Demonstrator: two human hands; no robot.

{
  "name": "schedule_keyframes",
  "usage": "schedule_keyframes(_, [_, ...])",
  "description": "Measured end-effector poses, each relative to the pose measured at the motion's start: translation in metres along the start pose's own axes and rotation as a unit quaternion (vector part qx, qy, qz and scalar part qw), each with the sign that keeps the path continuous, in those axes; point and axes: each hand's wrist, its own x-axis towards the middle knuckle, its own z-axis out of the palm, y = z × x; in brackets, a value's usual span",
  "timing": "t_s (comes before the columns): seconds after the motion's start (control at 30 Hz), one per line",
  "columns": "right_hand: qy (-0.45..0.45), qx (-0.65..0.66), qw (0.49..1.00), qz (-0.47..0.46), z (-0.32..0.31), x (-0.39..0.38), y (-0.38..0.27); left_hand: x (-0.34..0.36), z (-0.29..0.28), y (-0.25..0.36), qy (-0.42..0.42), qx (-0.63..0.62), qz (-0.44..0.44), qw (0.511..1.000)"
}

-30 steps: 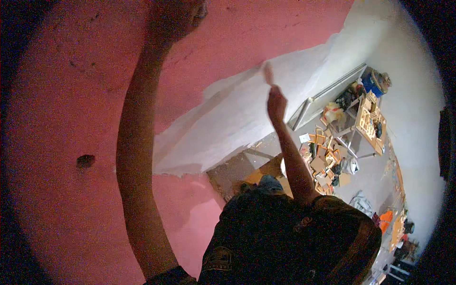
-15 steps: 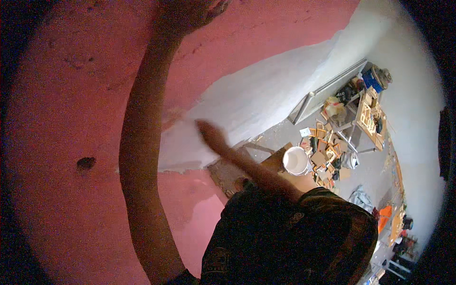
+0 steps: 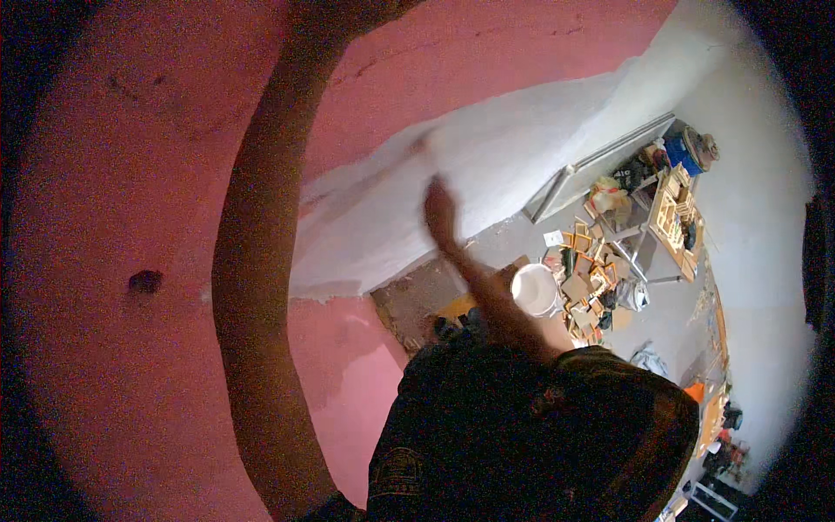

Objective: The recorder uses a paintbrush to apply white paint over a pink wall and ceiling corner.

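Observation:
A wall with rough pink paint (image 3: 174, 200) stands in front of me, with a broad white band (image 3: 513, 130) across it. My right hand (image 3: 441, 213) is raised before the white band, its fingers closed and smeared by motion. From it sticks out a small blurred hand tool (image 3: 425, 142) with a pale, thin shaft, near the edge between white and pink; its kind does not show clearly. My left arm reaches up along the pink wall. The left hand (image 3: 348, 16) is dark and cut off by the top edge, so its fingers cannot be made out.
Below on the floor stands a white bucket (image 3: 535, 289) beside a heap of wooden pieces (image 3: 591, 283). Farther right are a wooden table (image 3: 670, 222), a blue container (image 3: 684, 152) and a grey panel (image 3: 600, 170) leaning on the wall. A dark hole (image 3: 145, 281) marks the pink wall.
My right hand has swept up and to the right with the tool. White now covers more of the wall beside my left forearm. The left arm has hardly moved.

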Motion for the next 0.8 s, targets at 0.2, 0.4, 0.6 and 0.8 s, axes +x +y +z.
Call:
schedule_keyframes(0.2, [-0.231,0.304,0.879,-0.286,-0.2,-0.061,-0.297,-0.052,-0.035,-0.022,-0.071,0.043,-0.011,0.996])
schedule_keyframes(0.4, [-0.225,0.309,0.922,-0.065,-0.096,0.01,-0.18,-0.027,-0.019,-0.01,-0.075,0.011,-0.003,0.997])
schedule_keyframes(0.6, [0.066,-0.016,0.997,0.039,-0.114,0.053,0.116,-0.041,-0.026,-0.017,-0.037,0.01,-0.007,0.999])
schedule_keyframes(0.8, [-0.006,0.202,0.967,0.154,-0.196,0.1,0.072,-0.068,-0.109,-0.064,-0.032,-0.159,-0.113,0.98])
